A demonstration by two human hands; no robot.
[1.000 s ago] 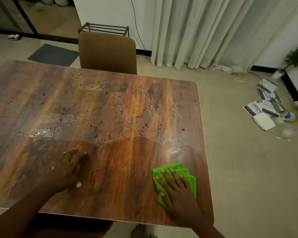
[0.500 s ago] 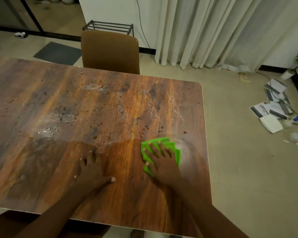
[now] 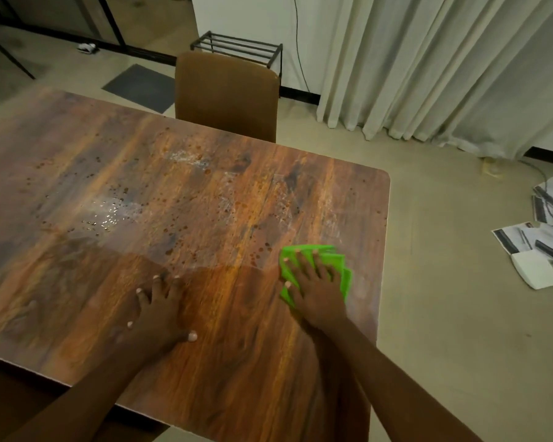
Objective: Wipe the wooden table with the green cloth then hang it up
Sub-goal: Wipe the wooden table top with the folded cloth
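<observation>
Across the table (image 3: 77,173) from us, a brown chair (image 3: 225,97) is tucked against the far edge. A dark metal rack (image 3: 240,49) stands by the wall behind it, and a grey mat (image 3: 139,87) lies on the floor to its left. Pale curtains (image 3: 428,65) hang on the right, and loose papers (image 3: 530,240) lie scattered on the floor, well apart from the table. On the wood beyond the cloth we see brown spots and whitish streaks, with a patch of shiny droplets (image 3: 109,215) toward the left. The strip nearest us looks darker and smoother.

The green cloth (image 3: 340,266) is bright, almost neon, and folded into layers whose edges step out like a fan on its right side. It lies flat on the table near the right edge. Our right hand (image 3: 316,288) presses down on it with straight, spread fingers (nothing is curled around it). Our left hand (image 3: 160,314) rests flat on bare wood, fingers splayed, holding nothing.
</observation>
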